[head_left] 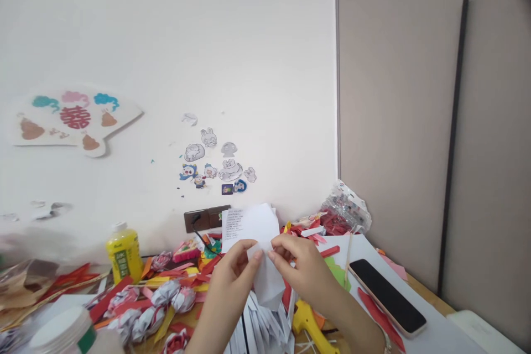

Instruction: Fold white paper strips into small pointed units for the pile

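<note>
My left hand [232, 276] and my right hand [301, 265] both pinch a white sheet of paper [253, 229] with printed text, held up above the table. The fingertips of the two hands meet at a fold near the sheet's middle, and a folded flap hangs down between them. Below the hands lie white paper strips [261, 326] and a yellow glue gun [309, 323].
A black phone [385, 296] lies at the right on a white sheet. A yellow bottle [123, 251] stands at the left among red and yellow paper strips and crumpled paper balls [166, 298]. A plastic bag [346, 210] sits by the wall. Stickers dot the wall.
</note>
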### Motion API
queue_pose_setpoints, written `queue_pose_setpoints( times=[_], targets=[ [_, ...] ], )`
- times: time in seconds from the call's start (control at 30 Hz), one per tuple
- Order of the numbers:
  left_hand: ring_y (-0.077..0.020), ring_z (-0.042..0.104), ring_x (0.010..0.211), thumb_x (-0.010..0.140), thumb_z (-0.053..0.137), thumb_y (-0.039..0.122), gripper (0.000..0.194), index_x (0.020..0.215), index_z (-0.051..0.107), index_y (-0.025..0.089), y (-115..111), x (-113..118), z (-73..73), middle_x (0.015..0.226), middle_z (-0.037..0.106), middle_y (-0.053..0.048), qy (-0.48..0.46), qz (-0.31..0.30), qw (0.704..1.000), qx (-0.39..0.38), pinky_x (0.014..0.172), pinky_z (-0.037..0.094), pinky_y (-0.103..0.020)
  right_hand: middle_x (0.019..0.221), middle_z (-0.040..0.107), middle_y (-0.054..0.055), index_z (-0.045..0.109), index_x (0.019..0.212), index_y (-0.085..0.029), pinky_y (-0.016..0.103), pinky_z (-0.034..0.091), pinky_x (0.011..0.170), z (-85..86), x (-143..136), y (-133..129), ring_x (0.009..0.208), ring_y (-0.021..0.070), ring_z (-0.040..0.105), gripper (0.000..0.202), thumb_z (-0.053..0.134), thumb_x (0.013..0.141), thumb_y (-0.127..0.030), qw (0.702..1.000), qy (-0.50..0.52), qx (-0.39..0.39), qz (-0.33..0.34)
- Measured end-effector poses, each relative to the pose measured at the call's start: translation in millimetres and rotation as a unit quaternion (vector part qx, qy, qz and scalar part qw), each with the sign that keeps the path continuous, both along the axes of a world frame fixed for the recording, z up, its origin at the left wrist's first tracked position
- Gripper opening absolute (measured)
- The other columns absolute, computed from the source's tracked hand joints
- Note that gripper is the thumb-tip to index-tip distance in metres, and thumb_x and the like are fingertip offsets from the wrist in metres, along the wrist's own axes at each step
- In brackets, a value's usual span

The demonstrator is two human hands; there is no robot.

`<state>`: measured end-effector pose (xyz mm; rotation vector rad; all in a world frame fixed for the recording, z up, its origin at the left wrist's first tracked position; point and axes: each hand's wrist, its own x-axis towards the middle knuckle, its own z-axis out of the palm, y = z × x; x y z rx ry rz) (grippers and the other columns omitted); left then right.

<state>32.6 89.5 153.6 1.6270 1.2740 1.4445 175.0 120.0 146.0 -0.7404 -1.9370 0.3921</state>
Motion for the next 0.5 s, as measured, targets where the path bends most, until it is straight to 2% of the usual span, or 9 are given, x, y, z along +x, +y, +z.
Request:
queue_pose_setpoints(
  times=[0.17,0.3,0.4,0.5],
  targets=[
    [-0.0156,0.055,0.058,0.073,0.054,0.038,0.023,0.07,0.059,0.015,-4.4,1.8,4.8,0.063,0.059,-0.001,0.011,-0.004,1.0,-0.025,0.052,0.045,-0.024,0.067,0.059,0.0,0.056,0.075,-0.018,0.023,0.037,0.056,-0.1,-3.1,-2.1,0.062,0.014,0.054,0.01,0.049,0.08,-0.015,0.999,-0.004,0.023,-0.035],
    [-0.0145,0.055,0.057,0.072,0.056,0.038,0.023,0.068,0.06,0.016,-7.6,4.8,8.4,0.059,0.059,0.001,-0.062,-0.005,0.997,-0.05,0.052,0.048,-0.023,0.08,0.065,0.005,0.061,0.086,-0.019,0.028,0.041,0.067,-2.3,-2.2,-0.7,0.073,0.0178,0.058,0.019,0.042,0.088,-0.018,0.989,-0.06,0.13,-0.031],
    [-0.0146,0.056,0.057,0.07,0.058,0.039,0.023,0.068,0.061,0.016,-8.4,4.5,7.9,0.057,0.058,0.002,-0.096,0.001,0.993,-0.063,0.053,0.05,-0.025,0.086,0.066,0.009,0.061,0.096,-0.016,0.032,0.043,0.071,-3.6,-0.1,-0.2,0.079,0.0203,0.058,0.027,0.035,0.091,-0.018,0.975,-0.09,0.2,-0.014],
    [-0.0152,0.056,0.056,0.068,0.06,0.039,0.023,0.068,0.062,0.016,-7.7,2.0,7.3,0.057,0.059,0.002,-0.098,-0.002,0.993,-0.063,0.054,0.05,-0.026,0.094,0.065,0.009,0.06,0.104,-0.017,0.034,0.043,0.075,-1.8,1.6,-1.8,0.086,0.0206,0.057,0.027,0.037,0.09,-0.018,0.976,-0.074,0.204,0.02]
  ],
)
